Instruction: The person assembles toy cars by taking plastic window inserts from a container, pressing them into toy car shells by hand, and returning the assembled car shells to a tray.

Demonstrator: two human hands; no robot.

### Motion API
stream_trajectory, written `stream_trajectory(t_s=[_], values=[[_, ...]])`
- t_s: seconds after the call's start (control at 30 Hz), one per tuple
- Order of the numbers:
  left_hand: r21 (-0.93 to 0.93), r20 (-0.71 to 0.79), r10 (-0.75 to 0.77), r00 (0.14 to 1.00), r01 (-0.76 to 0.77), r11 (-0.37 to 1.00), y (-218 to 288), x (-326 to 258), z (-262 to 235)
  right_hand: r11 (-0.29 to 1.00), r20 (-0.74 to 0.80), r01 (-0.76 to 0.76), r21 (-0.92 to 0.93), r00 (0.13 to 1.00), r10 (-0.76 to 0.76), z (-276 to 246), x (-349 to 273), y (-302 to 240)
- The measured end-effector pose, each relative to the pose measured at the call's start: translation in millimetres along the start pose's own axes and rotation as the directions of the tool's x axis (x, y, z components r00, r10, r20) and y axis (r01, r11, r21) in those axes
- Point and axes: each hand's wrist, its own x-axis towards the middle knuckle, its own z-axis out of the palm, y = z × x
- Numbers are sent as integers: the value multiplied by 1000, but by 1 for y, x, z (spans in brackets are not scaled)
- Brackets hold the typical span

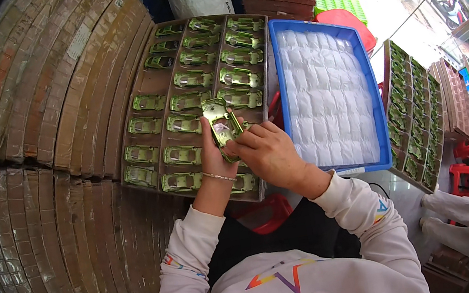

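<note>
My left hand (212, 157) holds up a shiny green toy car body (215, 110) with cut-out window openings. The fingers of my right hand (272, 154) are closed at the lower right side of that body; whether they also pinch a small part is hidden. Both hands are over the near part of a brown divided tray (159, 81). Rows of similar green car bodies (193, 79) lie in its columns. A few at the far left, such as one car (160, 61), look darker inside.
Just right of the tray is a blue crate (377, 99) filled with white wrapped packets (329, 94). Tall stacks of brown cardboard trays (47, 84) wall off the left. Another tray of green parts (411, 118) stands further right, near a red stool (466, 178) and other people.
</note>
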Motion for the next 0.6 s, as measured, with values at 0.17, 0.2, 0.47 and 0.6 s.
stream_trajectory(t_s=[0.17,0.2,0.47,0.6], values=[[2,-9,6,1000,-6,1000,-6,-18,11,992,-11,51,-116,999,-53,-11,-5,-10],[-23,35,13,999,-12,1000,-7,-21,13,992,-14,46,-118,999,-48,-13,-6,-12],[65,37,10,999,-13,998,-14,-27,6,981,142,94,-167,987,-70,-12,-11,-15],[193,-170,61,984,-27,981,-18,-27,5,979,242,92,-184,969,-46,-6,-13,-10]])
